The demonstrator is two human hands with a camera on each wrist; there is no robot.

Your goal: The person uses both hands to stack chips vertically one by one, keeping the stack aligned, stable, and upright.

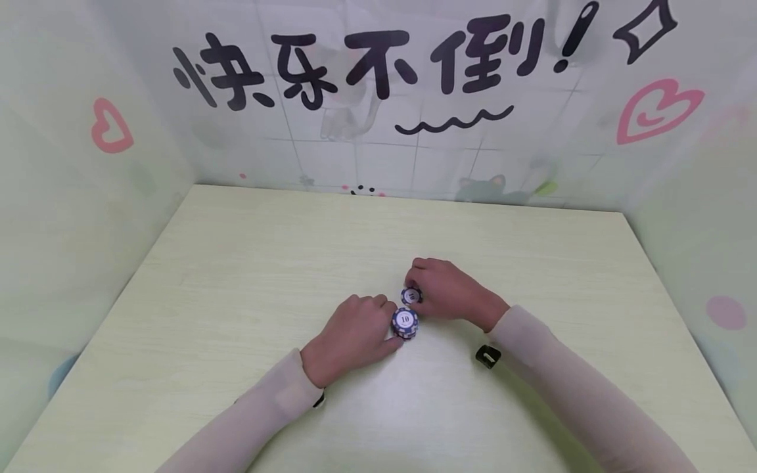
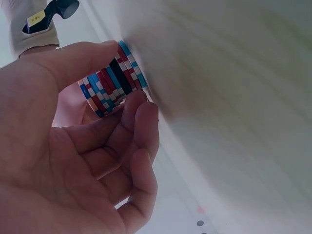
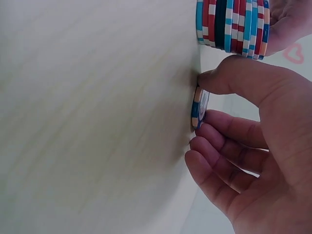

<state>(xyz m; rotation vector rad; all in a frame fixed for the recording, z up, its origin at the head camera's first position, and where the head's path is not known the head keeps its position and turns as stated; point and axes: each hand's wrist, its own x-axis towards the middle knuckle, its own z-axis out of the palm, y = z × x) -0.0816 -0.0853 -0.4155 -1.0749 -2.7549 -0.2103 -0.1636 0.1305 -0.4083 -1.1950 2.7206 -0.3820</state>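
Observation:
A stack of several poker chips (image 1: 405, 320), a blue-rimmed one marked 10 on top, stands on the table. Around its side my left hand (image 1: 357, 334) curls, thumb on the near side and fingers on the far side. Red, teal, white and black edges show along the stack (image 2: 109, 80) in the left wrist view. Just beyond it, my right hand (image 1: 447, 290) pinches a single blue-rimmed poker chip (image 1: 411, 296) between thumb and fingertips. In the right wrist view this chip (image 3: 199, 108) lies low at the table surface, apart from the stack (image 3: 233, 27).
The pale wood table (image 1: 266, 263) extends around both hands. A printed white backdrop (image 1: 384, 157) rises behind it and at both sides. A small black piece (image 1: 487, 356) hangs under the right sleeve (image 1: 550, 355), and a strap (image 2: 48, 17) shows by a sleeve in the left wrist view.

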